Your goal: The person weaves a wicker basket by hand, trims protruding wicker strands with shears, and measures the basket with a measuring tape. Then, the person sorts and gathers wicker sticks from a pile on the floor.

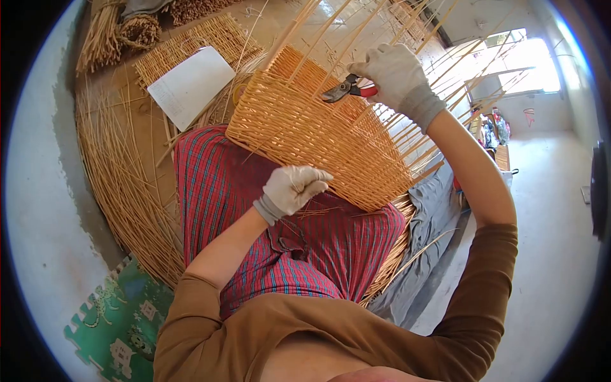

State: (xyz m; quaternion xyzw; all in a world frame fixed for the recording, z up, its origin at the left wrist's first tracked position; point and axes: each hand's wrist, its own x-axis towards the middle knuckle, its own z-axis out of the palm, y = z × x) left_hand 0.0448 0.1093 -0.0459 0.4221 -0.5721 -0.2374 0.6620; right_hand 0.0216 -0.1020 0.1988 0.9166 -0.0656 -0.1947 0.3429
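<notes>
A partly woven wicker basket (305,127) rests tilted across my lap, its long upright stakes (344,32) sticking out past the woven wall. My right hand (398,76), in a pale work glove, is closed around pruning shears (347,89) with red handles. The dark blades lie against the upper edge of the weave, among the stakes. At the basket's lower edge is my left hand (294,190), also gloved, with its fingers curled together. Whatever may be between those fingertips is hidden.
Long loose wicker rods (124,184) lie on the floor at left. A white sheet of paper (191,86) rests on a flat woven panel (210,38). Tied bundles (105,38) stand at upper left. Grey cloth (420,235) lies right of my red checked lap cloth (210,184).
</notes>
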